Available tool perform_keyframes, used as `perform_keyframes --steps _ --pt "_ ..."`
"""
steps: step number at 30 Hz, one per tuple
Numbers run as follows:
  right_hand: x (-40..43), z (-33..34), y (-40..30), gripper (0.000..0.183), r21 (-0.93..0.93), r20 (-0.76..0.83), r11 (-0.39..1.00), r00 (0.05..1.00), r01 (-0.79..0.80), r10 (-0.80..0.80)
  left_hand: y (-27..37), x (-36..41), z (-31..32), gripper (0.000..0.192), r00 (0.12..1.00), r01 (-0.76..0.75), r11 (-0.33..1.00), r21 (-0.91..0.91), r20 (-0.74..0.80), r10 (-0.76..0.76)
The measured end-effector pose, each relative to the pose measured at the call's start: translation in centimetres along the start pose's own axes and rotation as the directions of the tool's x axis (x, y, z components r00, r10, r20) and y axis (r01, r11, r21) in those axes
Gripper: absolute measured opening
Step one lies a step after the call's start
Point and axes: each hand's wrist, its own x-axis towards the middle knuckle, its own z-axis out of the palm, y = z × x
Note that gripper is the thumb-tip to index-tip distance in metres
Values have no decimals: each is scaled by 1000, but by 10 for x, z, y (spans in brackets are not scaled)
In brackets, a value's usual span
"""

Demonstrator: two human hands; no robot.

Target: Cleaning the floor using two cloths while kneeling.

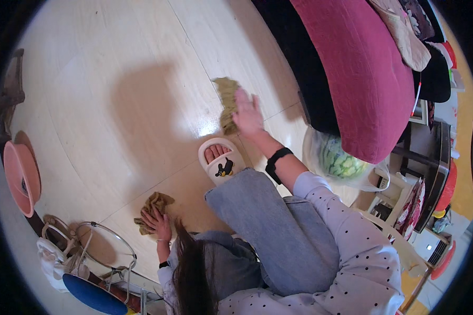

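My left hand [158,223] lies on a crumpled brown cloth [149,202] on the floor, fingers spread over its folds. Farther forward, my right hand [249,115] is blurred and reaches over the right edge of an olive-green cloth [228,100]. Its fingers look stretched out and partly apart; whether they grip the fabric is not clear. This second cloth lies wrinkled and long on the pale tiled floor [142,118]. Between the two cloths is my foot in a white slipper [222,163] with a black dog figure on it.
A magenta-covered sofa [362,78] with a black base stands at the right. Beside its corner, a watermelon [343,159] sits in a clear plastic bag. At the left are a pink basin [21,177], a metal-framed stool [110,244] and a round blue seat [94,293].
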Motion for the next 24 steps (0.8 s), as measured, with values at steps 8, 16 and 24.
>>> perform_keyframes --steps 8,16,24 --pt "-2 18 115 75 376 -51 810 863 -450 503 -18 93 -43 66 975 175 957 -233 176 -136" --pt "89 13 0 66 167 -303 986 950 -23 73 -23 164 -44 69 991 68 982 -179 128 -46" --pt "94 -12 -186 66 145 -234 735 745 662 -625 17 142 -97 63 981 196 952 -236 47 -191"
